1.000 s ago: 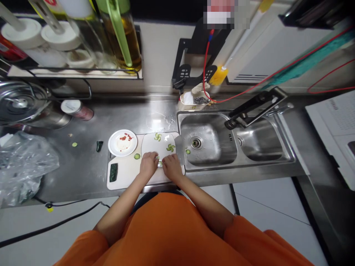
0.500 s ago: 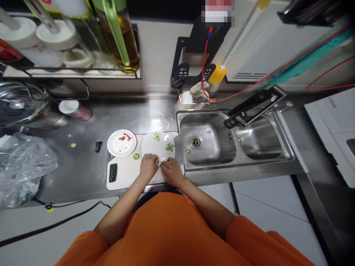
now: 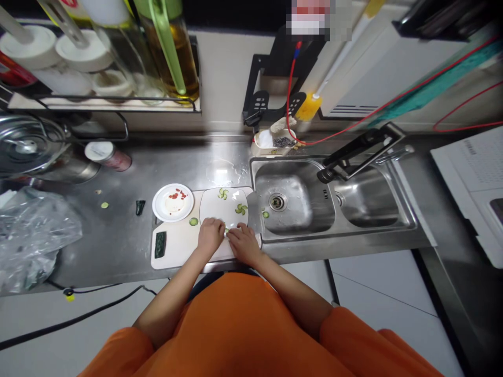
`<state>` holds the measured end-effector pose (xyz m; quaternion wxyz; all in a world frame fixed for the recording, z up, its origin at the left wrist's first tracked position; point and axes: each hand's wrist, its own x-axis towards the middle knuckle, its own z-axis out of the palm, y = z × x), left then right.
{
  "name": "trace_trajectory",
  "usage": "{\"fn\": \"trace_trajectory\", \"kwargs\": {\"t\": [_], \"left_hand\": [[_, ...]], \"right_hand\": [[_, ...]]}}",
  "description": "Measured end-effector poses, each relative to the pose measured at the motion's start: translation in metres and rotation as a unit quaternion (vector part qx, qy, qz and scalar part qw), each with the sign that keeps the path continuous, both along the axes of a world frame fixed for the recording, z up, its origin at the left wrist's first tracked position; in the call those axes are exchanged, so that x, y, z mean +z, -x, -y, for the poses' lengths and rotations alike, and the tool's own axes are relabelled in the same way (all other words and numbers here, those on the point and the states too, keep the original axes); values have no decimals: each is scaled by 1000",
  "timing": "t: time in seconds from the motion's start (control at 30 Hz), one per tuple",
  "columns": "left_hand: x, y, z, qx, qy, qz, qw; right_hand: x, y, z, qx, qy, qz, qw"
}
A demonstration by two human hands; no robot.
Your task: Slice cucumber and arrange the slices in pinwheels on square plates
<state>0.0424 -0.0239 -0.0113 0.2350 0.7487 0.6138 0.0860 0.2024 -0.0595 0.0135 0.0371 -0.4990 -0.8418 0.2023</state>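
My left hand point(image 3: 211, 233) rests over the near edge of a white square plate point(image 3: 210, 201), its fingers curled together; whatever they hold is hidden. Beside it, my right hand point(image 3: 244, 243) is closed, fingertips at small green cucumber slices point(image 3: 227, 231) between the hands. On the plate, two pinwheels of cucumber slices lie apart, one at the back point(image 3: 222, 193) and one at the right point(image 3: 241, 209). The plate sits on a pale cutting board point(image 3: 178, 248). A dark green cucumber piece point(image 3: 160, 245) and a round cucumber slice point(image 3: 194, 222) lie on the board, left of my hands.
A round white plate point(image 3: 163, 207) with red bits stands at the board's back left. A knife blade point(image 3: 255, 212) appears right of the square plate. Beyond it is a double sink point(image 3: 334, 209) with a black faucet point(image 3: 353, 152). At left are a cucumber end point(image 3: 140, 207) and plastic bag point(image 3: 39, 235).
Both hands stay almost where they were at the plate's near edge, with only slight finger movement. The whole view has shifted very slightly.
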Motion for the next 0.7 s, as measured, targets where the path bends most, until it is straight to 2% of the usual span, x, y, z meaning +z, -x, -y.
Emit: {"fn": "trace_trajectory", "kwargs": {"t": [0.2, 0.3, 0.47, 0.57, 0.7], "left_hand": [[6, 5, -2, 28, -1, 34, 999], [13, 22, -2, 91, -16, 56, 994], [13, 62, 5, 242, -18, 39, 969], [8, 73, 10, 271, 1, 13, 963], [2, 71, 10, 288, 14, 4, 958]], "right_hand": [[0, -2, 1, -10, -4, -19, 1000], [-2, -5, 0, -24, -12, -33, 999], [-5, -8, 0, -47, -28, -48, 997], [-5, -8, 0, -51, -29, -51, 997], [-5, -7, 1, -43, -25, -50, 998]]}}
